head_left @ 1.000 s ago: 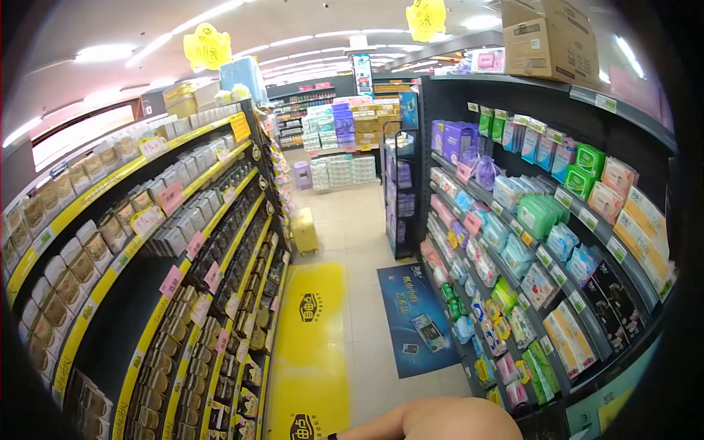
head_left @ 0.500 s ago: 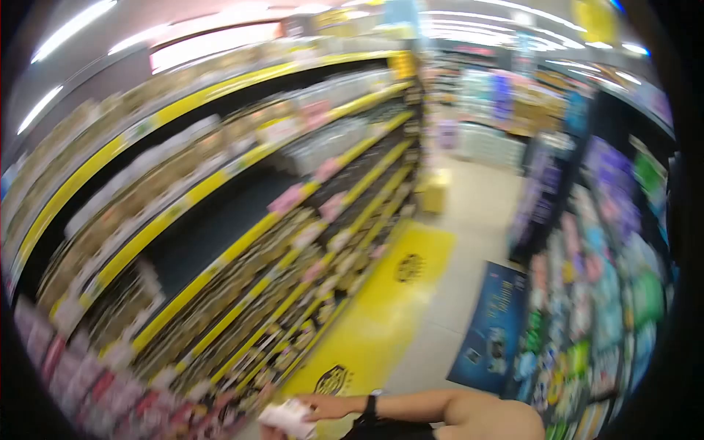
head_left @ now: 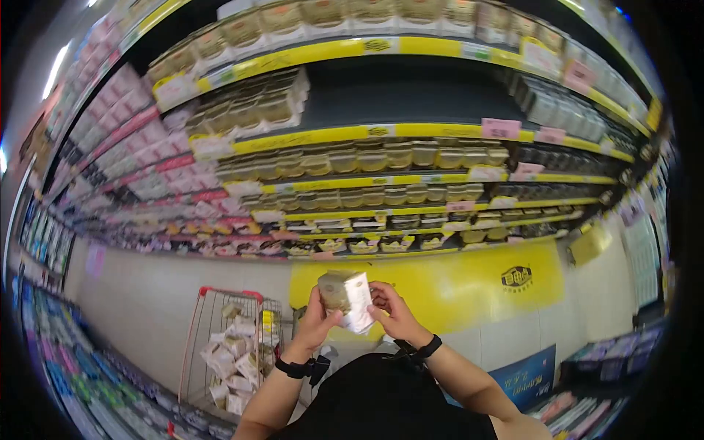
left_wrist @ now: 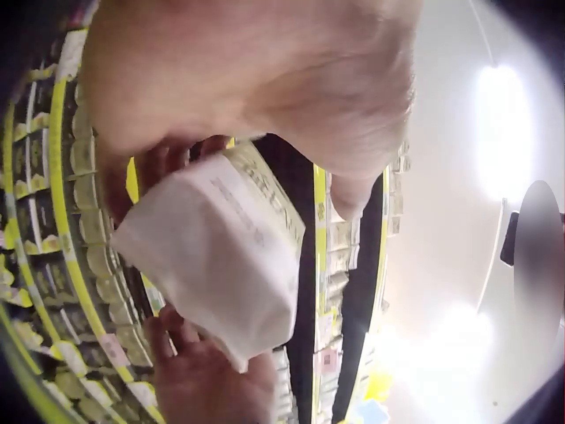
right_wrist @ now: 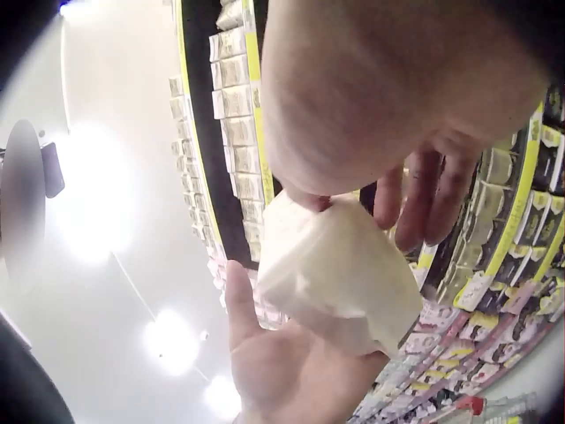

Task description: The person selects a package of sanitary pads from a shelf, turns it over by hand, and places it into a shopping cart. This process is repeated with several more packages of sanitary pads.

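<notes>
A white and gold packet [head_left: 345,299] is held up between both hands in front of the person's chest. My left hand [head_left: 315,323] grips its left side, with the thumb across the near face. On the right side, my right hand [head_left: 396,319] holds it by the thumb at the lower corner, its fingers bent near the upper edge. In the left wrist view the white underside of the packet [left_wrist: 216,252] faces the camera. The right wrist view shows the right thumb pressed to the packet [right_wrist: 340,274], with several fingers standing off its surface.
A wire shopping cart with a red-cornered rim [head_left: 233,292] stands at the left, holding several white packets [head_left: 231,359]. Ahead are stocked shelves with yellow edge strips [head_left: 374,130]. A yellow floor mat [head_left: 469,290] lies below them, and a yellow suitcase [head_left: 590,243] stands at the right.
The head view has swung left and down, from the aisle to the shelf front. The cart and left hand have come into view. The packet, earlier in the right hand low in view, is now in both hands.
</notes>
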Available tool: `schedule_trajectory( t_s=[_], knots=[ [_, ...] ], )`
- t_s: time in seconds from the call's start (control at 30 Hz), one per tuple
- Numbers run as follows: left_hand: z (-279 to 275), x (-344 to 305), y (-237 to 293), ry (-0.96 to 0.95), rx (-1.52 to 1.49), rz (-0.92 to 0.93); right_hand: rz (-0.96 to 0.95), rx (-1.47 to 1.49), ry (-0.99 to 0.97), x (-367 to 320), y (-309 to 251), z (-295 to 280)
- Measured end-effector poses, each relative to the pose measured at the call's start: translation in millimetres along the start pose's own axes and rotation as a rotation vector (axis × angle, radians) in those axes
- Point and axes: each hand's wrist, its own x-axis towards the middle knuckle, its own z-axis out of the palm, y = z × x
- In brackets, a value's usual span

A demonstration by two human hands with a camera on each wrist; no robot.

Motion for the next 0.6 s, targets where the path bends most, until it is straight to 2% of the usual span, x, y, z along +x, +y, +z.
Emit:
schedule_trajectory(
  t_s=[0.07,0.23,0.33,0.37,0.4,0.47,0.5,0.6],
  knots=[
    [0.3,-10.2,1.8,0.086,-0.058,-0.001,0.066,0.019,0.003,4.2,5.6,-1.0],
    [-2.4,-52.7,-0.4,0.25,-0.073,0.044,0.074,0.21,-0.189,23.4,27.2,6.7],
    [-3.9,-72.6,-6.9,0.338,-0.104,0.098,0.215,0.168,-0.407,30.8,43.4,9.0],
    [-0.8,-77.6,-4.1,0.395,-0.169,0.07,0.38,0.396,-0.365,30.6,47.4,18.5],
    [2.1,-80.6,0.7,0.408,-0.152,0.057,0.503,0.529,-0.444,27.9,48.0,17.7],
    [8.9,-85.3,9.8,0.428,-0.127,0.027,0.471,0.238,-0.616,30.7,53.8,26.0],
    [9.5,-87.1,9.7,0.405,-0.081,-0.017,0.372,0.128,-0.647,30.2,55.8,26.5],
    [0.7,-82.7,-19.4,0.406,-0.246,-0.144,0.15,-0.12,-0.699,25.0,46.5,30.2]
  ],
)
